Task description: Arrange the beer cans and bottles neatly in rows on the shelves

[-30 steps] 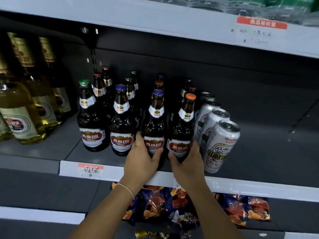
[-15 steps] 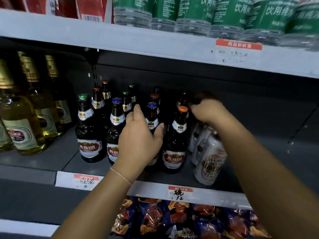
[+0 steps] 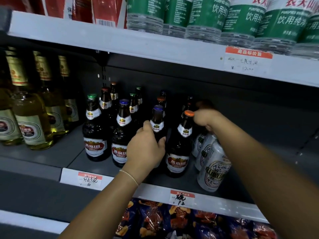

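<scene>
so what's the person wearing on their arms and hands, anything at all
Both forearms are bare, with no sleeves or gloves showing. The left hand has a thin, pale string-like bracelet around its wrist. The right hand shows nothing worn, no ring or watch visible.

Left hand (image 3: 145,147): fingers and thumb curled in a grip, back of hand toward camera, thin bracelet at wrist. Right hand (image 3: 207,119): reached farther in and higher, fingers curled downward; forearm extended diagonally.
</scene>
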`<state>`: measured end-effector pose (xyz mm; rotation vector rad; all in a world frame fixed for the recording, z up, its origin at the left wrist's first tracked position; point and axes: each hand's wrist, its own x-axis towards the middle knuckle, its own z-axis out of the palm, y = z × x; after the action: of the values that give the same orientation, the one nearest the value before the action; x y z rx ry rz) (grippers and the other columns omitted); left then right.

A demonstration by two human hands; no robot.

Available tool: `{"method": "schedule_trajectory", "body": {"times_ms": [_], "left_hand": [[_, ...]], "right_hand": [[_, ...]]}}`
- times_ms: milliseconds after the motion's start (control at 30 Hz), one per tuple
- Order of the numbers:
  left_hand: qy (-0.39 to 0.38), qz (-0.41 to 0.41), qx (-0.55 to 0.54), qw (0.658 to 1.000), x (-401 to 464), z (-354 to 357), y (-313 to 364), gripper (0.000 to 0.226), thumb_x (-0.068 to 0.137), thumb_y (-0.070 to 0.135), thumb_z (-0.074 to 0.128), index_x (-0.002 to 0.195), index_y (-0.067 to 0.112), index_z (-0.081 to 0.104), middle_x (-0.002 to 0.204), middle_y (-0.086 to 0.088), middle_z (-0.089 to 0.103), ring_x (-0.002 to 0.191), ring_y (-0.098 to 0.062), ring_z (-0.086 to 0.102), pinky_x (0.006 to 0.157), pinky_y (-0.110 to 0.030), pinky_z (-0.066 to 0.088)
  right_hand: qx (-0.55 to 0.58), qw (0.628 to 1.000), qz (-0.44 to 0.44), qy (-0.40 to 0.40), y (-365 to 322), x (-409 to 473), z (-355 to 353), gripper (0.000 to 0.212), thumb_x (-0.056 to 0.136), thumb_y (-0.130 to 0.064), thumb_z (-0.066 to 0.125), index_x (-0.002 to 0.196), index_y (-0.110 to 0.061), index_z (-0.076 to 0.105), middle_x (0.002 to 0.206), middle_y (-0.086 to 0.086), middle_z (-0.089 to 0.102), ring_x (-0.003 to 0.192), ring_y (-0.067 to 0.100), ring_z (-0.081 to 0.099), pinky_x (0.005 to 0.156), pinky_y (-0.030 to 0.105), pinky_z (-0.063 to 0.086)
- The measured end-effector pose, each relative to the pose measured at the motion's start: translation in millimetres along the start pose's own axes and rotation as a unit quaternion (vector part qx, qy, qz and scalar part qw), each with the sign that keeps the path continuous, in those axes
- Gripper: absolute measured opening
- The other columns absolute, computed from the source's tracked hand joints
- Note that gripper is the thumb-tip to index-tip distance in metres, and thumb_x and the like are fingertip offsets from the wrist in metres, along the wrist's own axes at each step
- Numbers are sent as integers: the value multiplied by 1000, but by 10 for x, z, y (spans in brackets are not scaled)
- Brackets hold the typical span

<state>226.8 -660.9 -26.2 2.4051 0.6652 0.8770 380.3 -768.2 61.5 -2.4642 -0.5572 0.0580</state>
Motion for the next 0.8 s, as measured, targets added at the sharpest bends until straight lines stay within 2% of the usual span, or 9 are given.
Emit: {"method": "schedule_trajectory", "body": {"times_ms": [133,267,400,433,500,567,667,733,800], "left_hand": [[6,9,-3,1000,1,30,-17,67,89,42,61,141,10,32,119,-15,58,100,-31,61,70,-32,45],[10,15,-2,1000,0,46,-33,66,89,42,61,140,10,33,118,-15,58,99,-31,61,67,-28,40],[15,15,-2,1000,-2,57,-40,65,89,42,61,139,11,33,118,-14,57,97,-30,62,66,-28,41],[17,16,-1,1000,-4,58,-40,65,89,42,61,139,11,32,118,-14,57,97,-30,62,65,-28,41],[21,17,2,1000,-10,66,-44,66,89,43,61,140,11,32,119,-14,57,96,-29,62,64,-27,40],[26,18,7,999,-14,81,-47,67,90,44,60,141,11,31,121,-14,57,97,-29,62,64,-27,40],[30,17,15,999,-10,102,-47,69,90,45,59,142,11,29,124,-13,56,100,-28,62,65,-26,39],[28,14,15,999,-9,113,-56,72,88,46,60,142,10,29,125,-14,55,101,-30,62,67,-28,40],[22,13,11,1000,-1,126,-74,74,86,48,62,141,10,30,125,-14,56,103,-30,62,70,-31,45]], "right_hand": [[-7,1000,-16,2,31,64,47,33,89,-22,72,113,-2,64,110,18,67,99,33,66,90,47,56],[-14,999,-29,2,57,127,56,28,90,-19,70,111,-1,65,108,18,66,99,33,66,90,46,56],[40,998,-37,-33,85,154,-19,9,92,-15,67,99,-9,65,107,12,66,97,26,65,89,38,55],[85,994,-29,-66,78,153,-84,10,89,-16,72,95,-11,65,106,12,67,97,25,66,90,38,56],[183,976,-9,-116,47,190,-240,34,77,-29,82,100,-9,66,109,12,68,97,24,68,89,40,58],[226,971,-4,-81,-6,270,-354,52,76,-37,81,112,-4,64,111,15,69,94,26,70,78,36,60],[157,986,-22,53,-66,416,-344,36,91,-29,70,109,1,63,98,16,68,70,20,66,47,21,51],[99,994,-13,49,-93,487,-245,26,93,-27,67,102,-3,62,93,13,65,65,17,63,44,21,46],[132,991,21,-19,-106,541,-162,15,96,-21,63,88,-9,58,89,9,63,66,15,60,50,26,47]]}}
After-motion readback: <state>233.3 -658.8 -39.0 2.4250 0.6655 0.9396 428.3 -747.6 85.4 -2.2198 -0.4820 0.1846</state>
